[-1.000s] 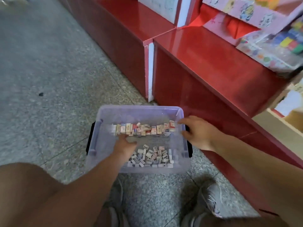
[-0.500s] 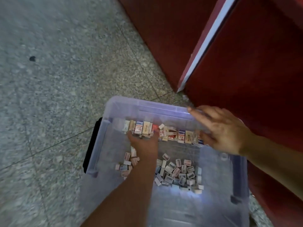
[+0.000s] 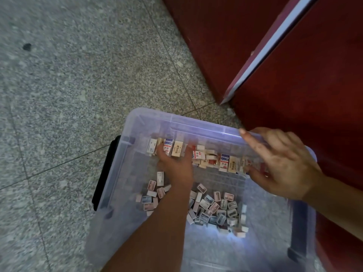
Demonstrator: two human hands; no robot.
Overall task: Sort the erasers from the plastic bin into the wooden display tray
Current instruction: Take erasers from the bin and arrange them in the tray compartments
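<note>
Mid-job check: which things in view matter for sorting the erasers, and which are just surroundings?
Job:
- clear plastic bin
- row of larger boxed erasers along its far wall
- pile of small loose erasers
- left hand on the row
- right hand at the row's other end

Surroundings:
- speckled grey stone floor
- red cabinet

The wooden tray is out of view.

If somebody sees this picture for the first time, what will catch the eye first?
Probably the clear plastic bin on the speckled floor, with a row of boxed erasers along its far wall and a loose heap nearer. Next, the left hand reaching into that row, the right hand at the far right corner.
</note>
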